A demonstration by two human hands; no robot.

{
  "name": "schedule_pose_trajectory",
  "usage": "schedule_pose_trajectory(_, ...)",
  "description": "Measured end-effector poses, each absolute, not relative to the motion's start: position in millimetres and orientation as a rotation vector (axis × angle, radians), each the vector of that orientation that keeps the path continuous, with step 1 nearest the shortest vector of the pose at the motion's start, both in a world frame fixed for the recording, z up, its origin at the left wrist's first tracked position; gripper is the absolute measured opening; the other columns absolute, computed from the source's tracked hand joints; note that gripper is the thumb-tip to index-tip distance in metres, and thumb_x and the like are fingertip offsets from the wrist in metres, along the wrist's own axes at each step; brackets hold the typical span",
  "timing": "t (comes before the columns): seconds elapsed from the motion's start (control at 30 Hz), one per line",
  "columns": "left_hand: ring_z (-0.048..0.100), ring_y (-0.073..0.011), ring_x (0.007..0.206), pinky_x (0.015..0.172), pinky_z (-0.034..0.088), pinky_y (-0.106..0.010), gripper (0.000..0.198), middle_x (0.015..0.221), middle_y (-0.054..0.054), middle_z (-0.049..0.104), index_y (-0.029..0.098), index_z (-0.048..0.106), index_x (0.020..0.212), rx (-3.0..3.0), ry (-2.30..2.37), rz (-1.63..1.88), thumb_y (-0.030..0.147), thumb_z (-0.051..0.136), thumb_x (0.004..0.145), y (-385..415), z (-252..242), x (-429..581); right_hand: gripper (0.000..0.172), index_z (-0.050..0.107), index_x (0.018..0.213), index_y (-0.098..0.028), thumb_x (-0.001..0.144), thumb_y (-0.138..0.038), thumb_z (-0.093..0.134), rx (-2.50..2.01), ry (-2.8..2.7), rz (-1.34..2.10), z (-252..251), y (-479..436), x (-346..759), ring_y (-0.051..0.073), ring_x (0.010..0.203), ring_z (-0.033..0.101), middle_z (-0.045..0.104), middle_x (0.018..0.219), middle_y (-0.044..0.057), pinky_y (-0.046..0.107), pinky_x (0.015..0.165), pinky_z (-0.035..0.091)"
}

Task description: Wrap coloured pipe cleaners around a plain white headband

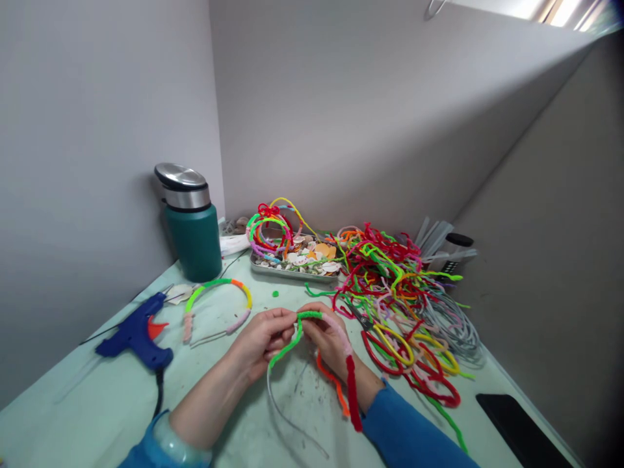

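In the middle of the head view, my left hand [260, 341] pinches a green pipe cleaner [286, 351] where it meets a bent grey wire [292, 417]. My right hand [330, 344] grips the same wire just to the right, its fingers partly behind the wrapped section. Green, pink and red fuzzy wrapping [351, 387] covers that side, and the red end hangs over my right wrist. Bare wire curves down toward the table's front. An orange pipe cleaner [334, 383] dangles below my right palm. Both hands are closed, fingertips nearly touching.
A blue glue gun [136, 335] and a partly wrapped headband [219, 283] lie left. A green bottle [192, 234] stands behind them. At the back sits a metal tray [297, 275] of small pieces. Right are tangled pipe cleaners [385, 266], scissors [363, 318] and a black phone-like slab [519, 429].
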State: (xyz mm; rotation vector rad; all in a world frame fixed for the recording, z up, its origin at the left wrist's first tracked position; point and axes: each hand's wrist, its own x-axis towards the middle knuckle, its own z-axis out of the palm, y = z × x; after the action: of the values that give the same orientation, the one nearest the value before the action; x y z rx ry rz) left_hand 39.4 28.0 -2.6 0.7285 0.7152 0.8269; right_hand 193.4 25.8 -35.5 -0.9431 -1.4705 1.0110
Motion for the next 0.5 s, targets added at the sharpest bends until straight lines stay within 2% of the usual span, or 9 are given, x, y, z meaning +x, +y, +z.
schedule_pose_trajectory(0.17, 0.017, 0.002, 0.033, 0.034, 0.006, -0.014, 0.02, 0.049, 0.007, 0.045, 0.014, 0.054, 0.073, 0.749, 0.744, 0.838, 0.025, 0.068, 0.066, 24.7, -0.4, 41.7, 0.015, 0.061, 0.091, -0.021, 0.078, -0.028, 0.061, -0.993, -1.514, 0.96, -32.1, 22.3, 193.0, 0.011, 0.055, 0.05, 0.059, 0.072, 0.0, 0.022, 0.048, 0.039)
schedule_pose_trajectory(0.27, 0.017, 0.0023, 0.033, 0.034, 0.006, -0.015, 0.019, 0.05, 0.007, 0.045, 0.012, 0.053, 0.066, 0.799, 0.756, 0.852, 0.025, 0.067, 0.067, 24.3, 0.0, 43.0, 0.014, 0.061, 0.091, -0.021, 0.078, -0.025, 0.061, -0.994, -1.495, 0.951, -30.9, 21.2, 191.4, 0.011, 0.06, 0.053, 0.061, 0.076, 0.0, 0.022, 0.051, 0.04)
schedule_pose_trajectory(0.37, 0.019, 0.0018, 0.033, 0.034, 0.007, -0.016, 0.02, 0.053, 0.005, 0.048, 0.013, 0.052, 0.063, 0.827, 0.76, 0.859, 0.026, 0.065, 0.069, 24.9, -1.5, 43.9, 0.012, 0.06, 0.09, -0.021, 0.078, -0.024, 0.059, -0.991, -1.465, 0.952, -31.7, 21.3, 188.7, 0.011, 0.057, 0.053, 0.06, 0.073, -0.001, 0.021, 0.05, 0.039)
schedule_pose_trajectory(0.5, 0.021, 0.0009, 0.035, 0.035, 0.009, -0.017, 0.015, 0.057, 0.005, 0.05, 0.014, 0.054, 0.071, 0.889, 0.771, 0.884, 0.024, 0.065, 0.068, 23.4, -0.3, 44.5, 0.01, 0.057, 0.087, -0.02, 0.079, -0.025, 0.058, -1.023, -1.433, 0.901, -34.5, 22.1, 186.2, 0.01, 0.053, 0.051, 0.057, 0.067, -0.002, 0.02, 0.048, 0.039)
